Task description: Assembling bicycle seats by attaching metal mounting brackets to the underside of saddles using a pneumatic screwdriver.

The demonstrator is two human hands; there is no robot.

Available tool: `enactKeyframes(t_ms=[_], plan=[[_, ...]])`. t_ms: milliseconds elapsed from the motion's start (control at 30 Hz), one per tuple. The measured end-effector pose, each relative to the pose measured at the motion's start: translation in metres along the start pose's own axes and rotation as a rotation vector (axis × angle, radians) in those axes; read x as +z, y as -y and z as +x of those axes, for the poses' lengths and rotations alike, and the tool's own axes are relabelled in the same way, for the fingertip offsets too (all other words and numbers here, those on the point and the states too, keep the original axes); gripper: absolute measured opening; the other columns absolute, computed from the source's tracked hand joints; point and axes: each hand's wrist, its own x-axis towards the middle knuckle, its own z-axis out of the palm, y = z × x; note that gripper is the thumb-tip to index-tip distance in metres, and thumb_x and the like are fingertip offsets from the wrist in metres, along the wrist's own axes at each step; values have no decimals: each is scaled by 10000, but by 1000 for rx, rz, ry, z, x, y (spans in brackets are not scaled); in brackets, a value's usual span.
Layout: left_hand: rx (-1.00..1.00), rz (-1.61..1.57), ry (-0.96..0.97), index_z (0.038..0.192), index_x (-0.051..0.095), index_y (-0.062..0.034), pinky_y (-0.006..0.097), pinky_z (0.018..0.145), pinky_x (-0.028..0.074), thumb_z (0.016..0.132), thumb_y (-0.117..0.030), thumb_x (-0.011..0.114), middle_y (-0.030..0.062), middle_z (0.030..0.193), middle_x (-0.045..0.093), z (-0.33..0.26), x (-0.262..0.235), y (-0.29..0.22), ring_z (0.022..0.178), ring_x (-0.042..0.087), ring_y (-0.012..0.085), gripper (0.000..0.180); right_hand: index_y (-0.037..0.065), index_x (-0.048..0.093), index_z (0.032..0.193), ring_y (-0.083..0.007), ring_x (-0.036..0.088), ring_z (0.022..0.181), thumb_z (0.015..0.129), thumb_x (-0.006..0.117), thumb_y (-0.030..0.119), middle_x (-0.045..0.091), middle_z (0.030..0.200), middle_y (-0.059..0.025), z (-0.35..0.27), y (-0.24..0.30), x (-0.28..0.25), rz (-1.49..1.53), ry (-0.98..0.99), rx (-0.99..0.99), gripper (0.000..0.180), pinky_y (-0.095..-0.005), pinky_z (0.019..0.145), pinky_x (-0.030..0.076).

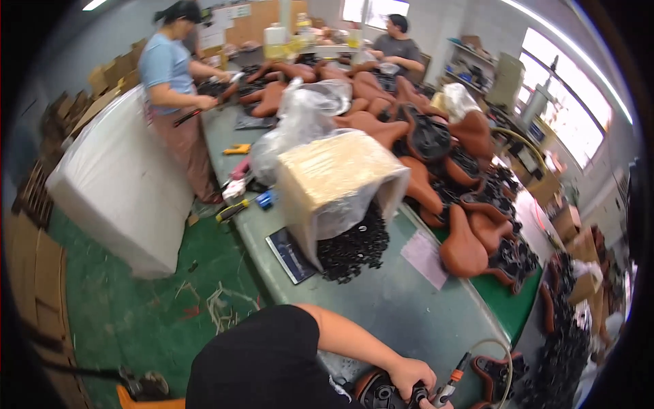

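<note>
At the lower edge a brown bicycle saddle (370, 390) lies upside down, its black underside facing up; the frame cuts part of it off. My left hand (411, 375) reaches in from the left in a black sleeve, fingers curled down over a small black part (418, 392) at the saddle. Only some fingers of my right hand (434, 404) show, closed around a grey air tool (446, 391) with an orange fitting and a pale hose. The tool's working end is hidden. Just right of it rests another upturned saddle (485, 373).
An overturned carton (340, 167) spills small black parts (353, 245) onto the table (381, 313). Brown saddles (465, 245) are heaped beyond and to the right. A dark booklet (289, 255) and a paper sheet (424, 259) lie nearby. Two co-workers (167, 75) stand or sit farther off.
</note>
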Motion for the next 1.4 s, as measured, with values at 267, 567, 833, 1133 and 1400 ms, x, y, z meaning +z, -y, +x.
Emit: enactKeyframes(t_ms=[267, 567, 833, 1133, 1400], plan=[[170, 264, -62, 1005, 709, -22, 451, 802, 553, 707, -341, 970, 173, 988, 712, -10, 15, 22, 907, 681, 362, 508, 19, 623, 1138, -206, 677, 786, 995, 765, 158, 685, 1043, -130, 14, 8, -13, -495, -142, -330, 245, -341, 708, 549], [75, 200, -42, 924, 685, -33, 450, 832, 545, 661, -269, 942, 158, 1015, 715, -14, 14, 2, 960, 681, 357, 436, -13, 592, 1335, -274, 688, 964, 1008, 729, 251, 704, 1220, -210, 77, 3, -20, -846, -290, -630, 442, -414, 874, 547], [-33, 147, -34, 1004, 677, -5, 442, 947, 536, 606, -164, 877, 170, 1161, 696, -33, 9, -24, 1110, 669, 372, 473, -92, 371, 1525, -503, 566, 1246, 860, 793, 124, 494, 1421, -291, 99, -22, -5, -985, -362, -643, 817, -506, 1098, 470], [-256, 141, 12, 1061, 690, -10, 451, 942, 550, 668, -135, 833, 169, 1192, 699, -25, 2, -54, 1106, 675, 359, 436, -20, 650, 1388, -456, 536, 1387, 987, 678, 222, 584, 1478, -300, 45, 5, 39, -445, -79, -876, 470, -502, 1176, 407], [-38, 21, -105, 1198, 663, 18, 465, 991, 530, 741, -131, 796, 224, 1224, 669, -39, 1, -28, 1156, 636, 380, 498, -5, 673, 1287, -406, 613, 1147, 918, 741, 341, 675, 1258, -208, 55, 25, 67, -809, 22, -960, 510, -477, 1028, 486]])
